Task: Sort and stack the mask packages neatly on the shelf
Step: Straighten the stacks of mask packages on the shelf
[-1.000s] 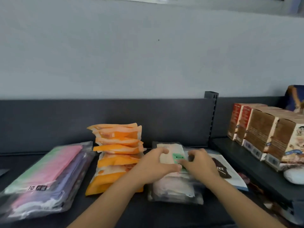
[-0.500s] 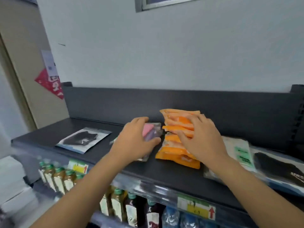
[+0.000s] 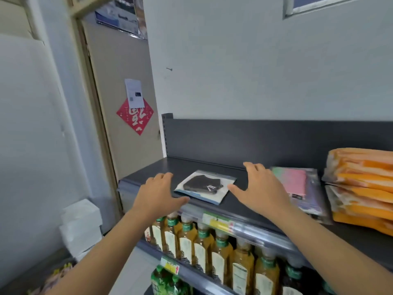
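A flat package with a black mask (image 3: 205,186) lies alone near the front of the dark top shelf (image 3: 187,165). My left hand (image 3: 158,194) hovers open just left of it, fingers spread. Open too, my right hand (image 3: 258,188) sits just right of the package and holds nothing. Behind the right hand lies a clear package of pink and purple masks (image 3: 302,188). A tall stack of orange mask packages (image 3: 361,186) stands at the far right.
Below the top shelf, rows of yellow drink bottles (image 3: 212,248) stand behind price tags (image 3: 217,222). A door with a red paper sign (image 3: 135,116) is at the left. White boxes (image 3: 80,226) sit on the floor beside the shelf.
The view has swung left along the shelf. Both hands have left the pink and orange packages and now flank the lone black mask package at the shelf's left end.
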`<state>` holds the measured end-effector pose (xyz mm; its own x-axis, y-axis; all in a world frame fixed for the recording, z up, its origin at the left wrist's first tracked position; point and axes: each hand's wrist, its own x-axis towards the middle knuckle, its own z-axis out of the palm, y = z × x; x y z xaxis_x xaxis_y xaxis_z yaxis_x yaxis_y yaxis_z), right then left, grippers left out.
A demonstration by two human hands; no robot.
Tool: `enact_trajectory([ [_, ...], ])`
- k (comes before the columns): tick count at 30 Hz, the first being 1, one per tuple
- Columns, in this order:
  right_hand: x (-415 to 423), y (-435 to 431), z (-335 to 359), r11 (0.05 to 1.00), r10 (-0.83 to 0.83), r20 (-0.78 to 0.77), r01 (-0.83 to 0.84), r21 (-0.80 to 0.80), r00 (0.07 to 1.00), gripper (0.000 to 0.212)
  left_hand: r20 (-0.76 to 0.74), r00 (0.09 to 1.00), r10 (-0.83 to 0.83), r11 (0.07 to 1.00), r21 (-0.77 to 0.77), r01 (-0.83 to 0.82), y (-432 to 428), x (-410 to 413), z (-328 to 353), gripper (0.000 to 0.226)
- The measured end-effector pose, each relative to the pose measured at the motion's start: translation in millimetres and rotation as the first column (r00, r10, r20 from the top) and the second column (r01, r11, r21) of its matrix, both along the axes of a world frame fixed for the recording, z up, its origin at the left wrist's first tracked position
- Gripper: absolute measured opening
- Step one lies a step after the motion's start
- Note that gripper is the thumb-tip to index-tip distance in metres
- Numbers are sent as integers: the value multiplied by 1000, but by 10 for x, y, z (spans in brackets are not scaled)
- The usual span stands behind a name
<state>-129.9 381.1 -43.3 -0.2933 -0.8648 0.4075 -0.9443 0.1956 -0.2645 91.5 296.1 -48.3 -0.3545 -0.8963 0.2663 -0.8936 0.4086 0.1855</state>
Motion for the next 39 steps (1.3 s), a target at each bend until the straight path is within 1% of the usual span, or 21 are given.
enact_trajectory([
  [3, 234, -292, -111, 994, -37, 6, 37, 102, 999, 73, 45, 999, 11, 999, 40, -13, -312, 264, -84, 92],
  [6, 351, -571, -213, 974, -88, 39, 78, 213, 995, 73, 53, 999, -1, 996, 86, -4, -633, 385, -166, 98],
  [10, 339, -952, -330, 958, -141, 97, 111, 266, 985, 75, 39, 999, -27, 993, 119, 22, -1027, 320, -231, 104],
  [13, 291, -1237, -424, 947, -185, 165, 131, 293, 969, 78, 22, 996, -83, 983, 167, 78, -1302, 146, -276, 105],
  [17, 235, -1606, -495, 939, -245, 260, 161, 305, 934, 80, -55, 988, -145, 941, 302, 155, -1728, -90, -326, 109],
  [20, 228, -1798, -537, 933, -294, 289, 208, 293, 911, 82, -90, 978, -186, 897, 391, 207, -2003, -222, -414, 113],
  [23, 263, -1914, -586, 941, -311, 365, 231, 248, 877, 79, -212, 953, -216, 841, 456, 292, -2202, -297, -514, 117],
  [24, 284, -1936, -600, 942, -317, 391, 237, 240, 864, 78, -256, 941, -221, 827, 462, 320, -2242, -310, -543, 114],
  [28, 404, -1994, -561, 946, -325, 470, 279, 167, 821, 77, -464, 865, -194, 781, 461, 422, -2335, -312, -574, 93],
  [30, 511, -1984, -510, 936, -351, 467, 322, 144, 812, 77, -545, 811, -214, 748, 442, 495, -2341, -271, -510, 93],
  [32, 623, -1929, -453, 918, -391, 435, 376, 125, 811, 78, -593, 755, -281, 731, 377, 568, -2318, -214, -395, 87],
  [34, 724, -1823, -358, 903, -416, 406, 422, 79, 814, 77, -614, 695, -374, 700, 305, 646, -2257, -170, -239, 76],
  [36, 803, -1668, -230, 881, -447, 382, 473, 29, 809, 80, -600, 645, -473, 667, 235, 707, -2133, -154, -78, 71],
  [39, 870, -1334, -56, 835, -509, 340, 550, -29, 791, 76, -507, 571, -646, 602, 121, 789, -1854, -205, 131, 80],
])
